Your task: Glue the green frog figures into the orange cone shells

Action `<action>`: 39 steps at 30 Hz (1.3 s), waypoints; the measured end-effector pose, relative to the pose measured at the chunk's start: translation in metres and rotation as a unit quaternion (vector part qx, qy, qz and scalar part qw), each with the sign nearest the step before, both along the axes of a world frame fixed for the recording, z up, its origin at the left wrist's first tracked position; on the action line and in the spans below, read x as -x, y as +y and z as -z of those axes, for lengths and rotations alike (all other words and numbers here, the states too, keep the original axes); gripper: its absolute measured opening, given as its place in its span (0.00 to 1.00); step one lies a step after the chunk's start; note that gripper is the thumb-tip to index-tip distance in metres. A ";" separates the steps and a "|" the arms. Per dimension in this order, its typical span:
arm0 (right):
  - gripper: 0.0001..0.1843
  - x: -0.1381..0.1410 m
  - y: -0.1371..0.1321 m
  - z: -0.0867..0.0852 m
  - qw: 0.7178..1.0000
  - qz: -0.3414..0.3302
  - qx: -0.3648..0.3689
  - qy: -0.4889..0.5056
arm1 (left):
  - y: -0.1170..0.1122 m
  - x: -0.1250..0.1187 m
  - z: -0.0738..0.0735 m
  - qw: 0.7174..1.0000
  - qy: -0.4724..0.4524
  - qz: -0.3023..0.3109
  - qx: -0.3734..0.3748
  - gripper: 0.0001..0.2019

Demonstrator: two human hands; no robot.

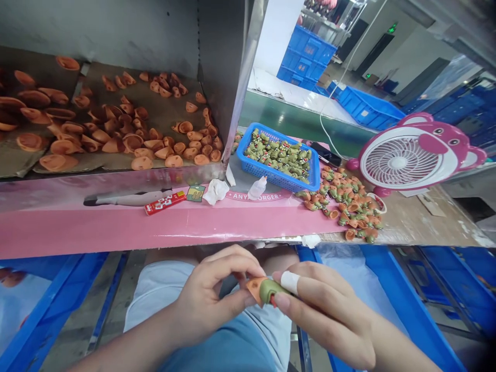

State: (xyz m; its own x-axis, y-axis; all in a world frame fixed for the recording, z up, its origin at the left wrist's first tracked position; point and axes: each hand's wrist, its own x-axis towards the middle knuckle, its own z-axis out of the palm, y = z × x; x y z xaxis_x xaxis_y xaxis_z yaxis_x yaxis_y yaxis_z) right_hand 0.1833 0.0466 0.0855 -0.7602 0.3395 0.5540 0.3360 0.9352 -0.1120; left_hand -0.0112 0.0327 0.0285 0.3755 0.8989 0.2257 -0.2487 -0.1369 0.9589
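Above my lap, my left hand (225,284) pinches a small orange cup-like piece (254,289) between thumb and fingers. My right hand (325,305) grips a small olive-green figure piece (270,292) with a bit of red on its underside. The two pieces touch end to end; whether they are joined I cannot tell. White tape wraps one finger of my right hand. Beyond my hands, a blue basket (248,165) holds many green pieces with painted details. To its right lies a pile of orange-and-green pieces (352,204) on the table.
Many loose orange pieces (124,134) lie on cardboard inside a metal booth at left. A small translucent bottle (257,188), crumpled tissue (216,191) and a red packet (165,202) sit on the pink mat (232,222). A pink fan (403,155) stands at right. Blue crates (411,305) flank my legs.
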 end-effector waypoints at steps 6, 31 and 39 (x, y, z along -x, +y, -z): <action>0.12 0.002 0.001 0.001 1.000 -0.006 0.013 0.009 | -0.001 -0.003 0.001 0.999 -0.008 0.000 0.045 0.07; 0.13 0.003 0.015 0.045 0.976 0.105 0.171 0.086 | 0.006 -0.005 0.025 0.971 -0.051 -0.109 0.206 0.08; 0.07 0.008 0.012 0.048 0.920 0.202 0.327 0.074 | -0.004 -0.010 0.024 0.976 0.016 -0.138 0.170 0.06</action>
